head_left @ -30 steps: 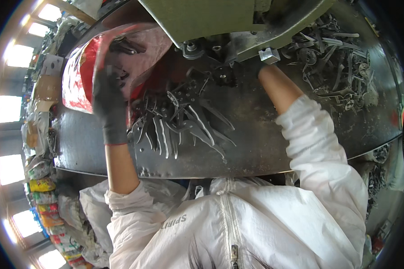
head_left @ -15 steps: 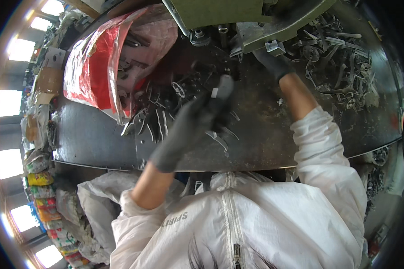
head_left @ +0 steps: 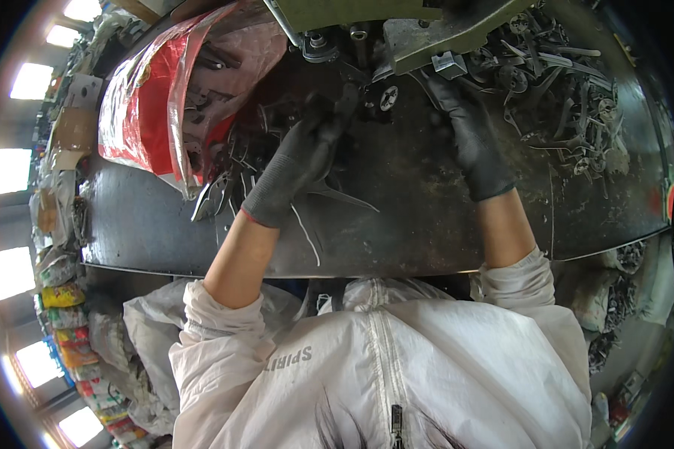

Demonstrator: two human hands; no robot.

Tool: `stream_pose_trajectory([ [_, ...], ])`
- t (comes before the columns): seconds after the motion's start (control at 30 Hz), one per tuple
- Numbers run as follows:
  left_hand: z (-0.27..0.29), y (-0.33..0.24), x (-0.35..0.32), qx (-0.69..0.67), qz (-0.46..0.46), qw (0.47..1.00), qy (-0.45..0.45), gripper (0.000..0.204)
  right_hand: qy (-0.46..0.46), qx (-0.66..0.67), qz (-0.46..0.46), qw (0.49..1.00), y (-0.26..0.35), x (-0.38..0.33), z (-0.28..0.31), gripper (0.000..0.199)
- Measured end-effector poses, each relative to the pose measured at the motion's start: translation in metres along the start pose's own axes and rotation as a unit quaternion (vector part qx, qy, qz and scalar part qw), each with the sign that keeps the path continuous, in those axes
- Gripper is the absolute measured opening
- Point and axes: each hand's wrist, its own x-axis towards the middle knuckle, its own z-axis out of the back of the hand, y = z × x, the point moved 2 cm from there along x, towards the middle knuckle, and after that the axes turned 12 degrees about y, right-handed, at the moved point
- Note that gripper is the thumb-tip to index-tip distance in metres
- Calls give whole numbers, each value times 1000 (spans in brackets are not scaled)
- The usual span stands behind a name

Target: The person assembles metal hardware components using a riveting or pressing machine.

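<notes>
Both my hands wear dark grey knitted gloves. My left hand (head_left: 303,153) is over the pile of dark metal parts (head_left: 240,150), its fingers bent and drawn together. The shadow there hides what they hold, if anything. From beneath this hand a thin curved metal lever (head_left: 344,196) sticks out across the table. My right hand (head_left: 468,138) is just below the green machine's block (head_left: 449,65), fingers closed around a narrow curved metal strip (head_left: 424,84). A round slotted metal disc (head_left: 389,98) shows between the two hands, close under the machine.
The green machine (head_left: 359,9) overhangs the far edge of the dark metal table (head_left: 419,239). A red and clear plastic bag (head_left: 153,112) of metal parts lies at the left. Tangled metal levers and discs (head_left: 569,105) are heaped at the right. A long thin metal piece (head_left: 305,232) lies near the front.
My left hand has moved left and away from me to the parts pile. My right hand has drawn back from under the machine's block. The whole view has shifted slightly.
</notes>
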Motion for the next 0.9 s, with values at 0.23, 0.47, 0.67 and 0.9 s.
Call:
stream_pose_trajectory([
  [0.23, 3, 9, 23, 50, 54, 996, 52, 40, 157, -7, -30, 987, -12, 0, -30, 39],
  [0.47, 14, 23, 31, 207, -35, 969, 128, 35, 164, -40, 17, 985, -2, 0, -43, 35],
  [0.67, 11, -2, 35, 486, 17, 869, 96, 27, 91, -57, -104, 989, -31, 5, -46, 35],
  [0.9, 186, 22, 38, 738, -64, 667, -86, 39, 111, -37, -75, 990, -15, -5, -47, 33],
])
